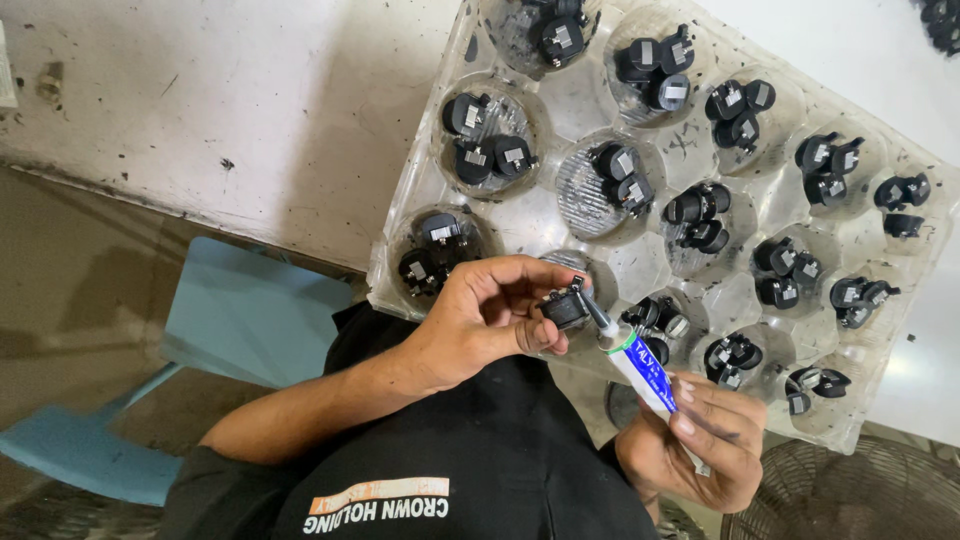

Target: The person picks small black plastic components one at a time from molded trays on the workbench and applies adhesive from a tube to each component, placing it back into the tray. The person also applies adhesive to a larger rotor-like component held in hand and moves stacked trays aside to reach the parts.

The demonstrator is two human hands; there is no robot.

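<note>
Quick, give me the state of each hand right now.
Left hand: closed on a small black part, held up over the clear tray.
Right hand: closed on a small white tube, nozzle at the part.

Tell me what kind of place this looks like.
Probably a small assembly workshop. A clear plastic tray holds batches of small black parts, and the left hand holds one black part while the right hand points a glue tube at it.
</note>
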